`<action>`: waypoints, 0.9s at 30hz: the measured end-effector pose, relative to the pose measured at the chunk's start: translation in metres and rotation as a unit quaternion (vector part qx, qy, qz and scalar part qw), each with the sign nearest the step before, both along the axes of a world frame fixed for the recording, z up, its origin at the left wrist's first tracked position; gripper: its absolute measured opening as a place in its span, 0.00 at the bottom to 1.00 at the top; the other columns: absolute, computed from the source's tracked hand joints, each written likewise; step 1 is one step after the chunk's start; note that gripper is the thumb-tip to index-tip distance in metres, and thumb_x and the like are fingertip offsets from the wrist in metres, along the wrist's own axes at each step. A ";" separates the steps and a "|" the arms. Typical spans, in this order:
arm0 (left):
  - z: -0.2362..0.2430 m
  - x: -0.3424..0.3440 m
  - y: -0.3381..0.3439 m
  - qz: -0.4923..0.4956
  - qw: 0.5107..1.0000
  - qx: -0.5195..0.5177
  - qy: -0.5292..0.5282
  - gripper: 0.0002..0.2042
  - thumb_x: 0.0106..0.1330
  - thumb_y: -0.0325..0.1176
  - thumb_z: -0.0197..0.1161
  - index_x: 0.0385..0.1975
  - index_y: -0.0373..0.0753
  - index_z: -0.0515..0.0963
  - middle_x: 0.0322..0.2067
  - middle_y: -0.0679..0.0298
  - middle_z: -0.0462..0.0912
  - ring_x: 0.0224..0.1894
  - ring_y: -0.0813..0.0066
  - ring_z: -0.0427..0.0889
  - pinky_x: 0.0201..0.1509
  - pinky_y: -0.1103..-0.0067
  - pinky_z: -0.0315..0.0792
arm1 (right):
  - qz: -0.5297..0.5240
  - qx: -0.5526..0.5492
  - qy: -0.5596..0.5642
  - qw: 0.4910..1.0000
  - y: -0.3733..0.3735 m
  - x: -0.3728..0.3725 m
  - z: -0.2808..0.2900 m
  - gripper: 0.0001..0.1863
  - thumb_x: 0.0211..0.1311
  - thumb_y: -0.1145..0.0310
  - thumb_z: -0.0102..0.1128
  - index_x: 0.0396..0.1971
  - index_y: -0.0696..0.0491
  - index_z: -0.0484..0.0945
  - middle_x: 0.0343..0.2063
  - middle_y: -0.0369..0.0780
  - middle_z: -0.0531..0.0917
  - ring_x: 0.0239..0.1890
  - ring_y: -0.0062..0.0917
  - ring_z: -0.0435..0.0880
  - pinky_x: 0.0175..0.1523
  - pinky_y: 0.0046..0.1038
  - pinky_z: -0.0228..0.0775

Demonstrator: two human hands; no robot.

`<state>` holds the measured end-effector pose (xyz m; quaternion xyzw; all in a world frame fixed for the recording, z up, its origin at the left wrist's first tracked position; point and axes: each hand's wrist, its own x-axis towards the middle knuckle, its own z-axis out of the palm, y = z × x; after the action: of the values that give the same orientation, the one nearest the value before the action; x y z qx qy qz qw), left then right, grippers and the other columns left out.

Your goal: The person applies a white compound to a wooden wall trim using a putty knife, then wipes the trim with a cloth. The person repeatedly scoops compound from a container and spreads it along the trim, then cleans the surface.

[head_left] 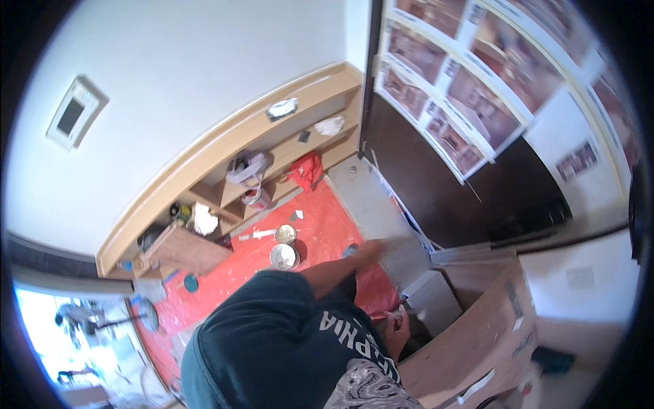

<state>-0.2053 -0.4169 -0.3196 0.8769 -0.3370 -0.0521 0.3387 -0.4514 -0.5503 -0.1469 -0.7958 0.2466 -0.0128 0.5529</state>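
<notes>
Dark shirt (252, 341), pale object (393, 316) in right hand (397, 332)

Piece (396, 315): small and whitish, held at the fingertips of the right hand (397, 334), which partly covers it; the exposed part is pale and irregular in outline. Position: just to the left of the box (434, 304) as viewed from above; contact with the box cannot be determined. Material, full shape and exact tilt are indistinct owing to small size and blur
</notes>
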 end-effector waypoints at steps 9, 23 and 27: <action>-0.063 -0.180 0.493 0.747 0.632 0.080 0.189 0.17 0.66 0.43 0.55 0.22 0.35 0.77 0.17 0.55 0.79 0.18 0.63 0.80 0.25 0.64 0.74 | 0.177 -0.015 -0.026 0.984 -0.050 0.189 0.021 0.21 0.63 0.70 0.54 0.55 0.63 0.70 0.29 0.42 0.85 0.31 0.20 0.81 0.43 0.24 0.71; 0.047 0.077 0.212 0.622 0.560 -0.457 0.302 0.25 0.63 0.32 0.63 0.56 0.35 0.59 0.41 0.54 0.76 0.30 0.69 0.82 0.27 0.78 0.77 | 0.536 0.032 -0.014 0.843 0.074 0.515 0.000 0.34 0.57 0.66 0.67 0.61 0.60 0.64 0.43 0.43 0.83 0.44 0.20 0.81 0.52 0.24 0.71; 0.011 0.064 0.206 0.670 0.494 -0.443 0.333 0.27 0.61 0.33 0.64 0.57 0.34 0.59 0.41 0.54 0.76 0.30 0.70 0.82 0.25 0.77 0.77 | 0.612 -0.057 -0.068 0.786 0.123 0.605 -0.017 0.37 0.51 0.64 0.69 0.60 0.59 0.65 0.44 0.43 0.82 0.46 0.31 0.81 0.52 0.31 0.72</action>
<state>-0.1411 -0.2106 -0.3082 0.4914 0.5105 0.0583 0.7032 0.1539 -0.4274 -0.1635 -0.8070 -0.3317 0.2604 0.4134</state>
